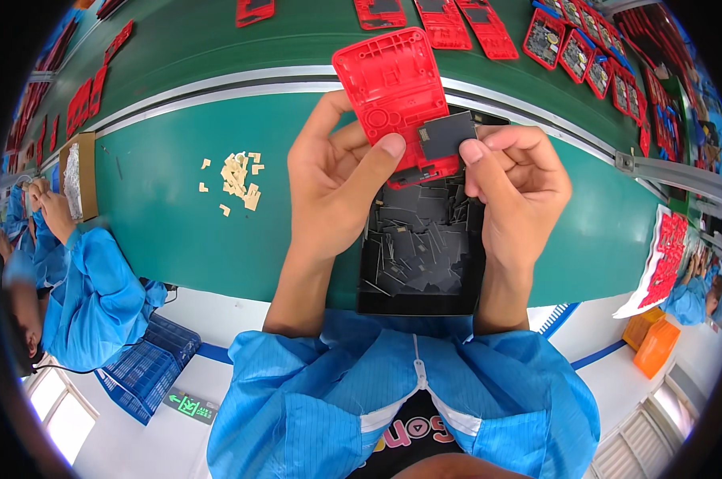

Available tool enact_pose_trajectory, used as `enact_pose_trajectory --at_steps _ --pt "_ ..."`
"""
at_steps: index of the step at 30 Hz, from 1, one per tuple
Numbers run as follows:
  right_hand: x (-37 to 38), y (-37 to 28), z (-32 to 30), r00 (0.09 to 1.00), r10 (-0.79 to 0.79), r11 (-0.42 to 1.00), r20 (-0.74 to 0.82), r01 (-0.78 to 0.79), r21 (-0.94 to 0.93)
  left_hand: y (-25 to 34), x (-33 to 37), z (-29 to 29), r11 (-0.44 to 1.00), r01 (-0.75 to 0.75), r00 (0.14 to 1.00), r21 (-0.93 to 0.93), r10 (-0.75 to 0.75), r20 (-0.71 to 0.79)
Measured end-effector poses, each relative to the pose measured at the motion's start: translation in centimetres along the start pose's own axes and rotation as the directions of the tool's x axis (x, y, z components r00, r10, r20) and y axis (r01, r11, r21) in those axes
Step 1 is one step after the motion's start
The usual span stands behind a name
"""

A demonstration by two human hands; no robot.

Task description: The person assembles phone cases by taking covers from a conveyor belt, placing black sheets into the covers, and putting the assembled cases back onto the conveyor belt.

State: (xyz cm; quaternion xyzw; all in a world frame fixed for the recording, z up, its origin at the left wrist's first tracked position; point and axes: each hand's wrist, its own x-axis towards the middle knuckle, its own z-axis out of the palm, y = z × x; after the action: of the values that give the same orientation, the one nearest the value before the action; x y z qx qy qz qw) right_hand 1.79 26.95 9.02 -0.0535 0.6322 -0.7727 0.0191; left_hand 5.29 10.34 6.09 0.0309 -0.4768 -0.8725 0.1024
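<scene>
My left grip [329, 180] is clamped on the red shell [393, 80], thumb pressed on its inner face near the left edge, fingers behind it. My right grip [524, 184] is nearly together, thumb and forefinger pinching the right edge of a thin dark piece [449, 136]. That piece lies over the lower right part of the shell; whether the two touch, I cannot tell.

I hold the shell above the far end of a black tray [417, 306], its hollow side facing me. Its long axis runs away from me, the far end leaning left. The dark piece is nearly square, its slightly longer axis running left to right, with a small gold patch toward its upper left corner.

The shell is hard, moulded plastic with ribs, round bosses and rounded corners. Flat dark sheets [417, 259] lie jumbled in the tray. On the smooth green worktop [177, 247], small cream pieces [237, 176] sit heaped to my left.
</scene>
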Motion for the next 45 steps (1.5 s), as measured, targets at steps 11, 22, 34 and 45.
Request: enact_pose_trajectory --at_steps 11,22,34,45 --pt "-0.3 0.6 0.0 0.997 -0.079 0.987 -0.008 0.077 -0.143 -0.1 -0.1 0.3 0.999 0.014 1.0 -0.053 -0.013 0.019" --pt "-0.3 0.8 -0.2 0.989 -0.142 0.968 0.046 0.149 -0.2 -0.3 -0.2 -0.1 1.0 -0.01 1.0 -0.018 0.01 0.021" --pt "-0.9 0.9 0.4 0.98 -0.175 0.896 0.09 0.196 -0.399 0.2 -0.6 1.0 0.993 0.089 0.994 0.082 -0.094 0.051" --pt "-1.1 1.5 0.7 0.931 -0.349 0.884 0.111 0.366 -0.29 -0.8 -0.4 1.0 1.0 -0.023 0.991 0.003 0.023 -0.129"
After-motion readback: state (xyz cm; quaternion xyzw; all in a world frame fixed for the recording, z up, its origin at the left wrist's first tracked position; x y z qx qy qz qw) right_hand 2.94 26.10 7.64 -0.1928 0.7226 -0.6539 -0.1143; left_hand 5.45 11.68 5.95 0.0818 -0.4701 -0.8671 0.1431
